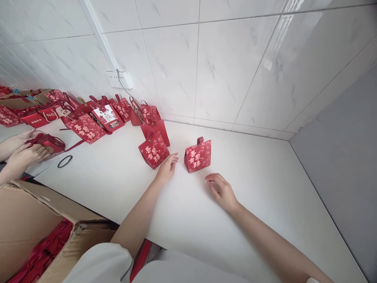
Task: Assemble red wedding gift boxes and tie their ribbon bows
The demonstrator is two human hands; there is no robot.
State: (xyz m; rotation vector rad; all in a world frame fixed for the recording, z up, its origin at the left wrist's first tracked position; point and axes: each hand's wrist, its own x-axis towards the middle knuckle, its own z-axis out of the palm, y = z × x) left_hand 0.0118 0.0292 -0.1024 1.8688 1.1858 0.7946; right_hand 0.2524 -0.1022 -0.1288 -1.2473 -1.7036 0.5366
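A red gift box (198, 156) with pale lettering and a strap loop on top stands upright on the white table. To its left and apart from it is my left hand (167, 169), fingers stretched out, beside a second red gift box (154, 151) of the same kind. I cannot tell whether that hand touches this second box. My right hand (221, 192) hovers just in front and to the right of the first box, fingers loosely curved and apart, holding nothing. Behind the second box stands a plain red box panel (159, 133).
Several red gift boxes (86, 128) crowd along the wall at left. A co-worker's hands (28, 155) hold a red box (52, 144) with ribbon. A black ring (64, 161) lies nearby. An open cardboard box (26, 212) containing red items stands at lower left. A wall socket (119, 79) is behind.
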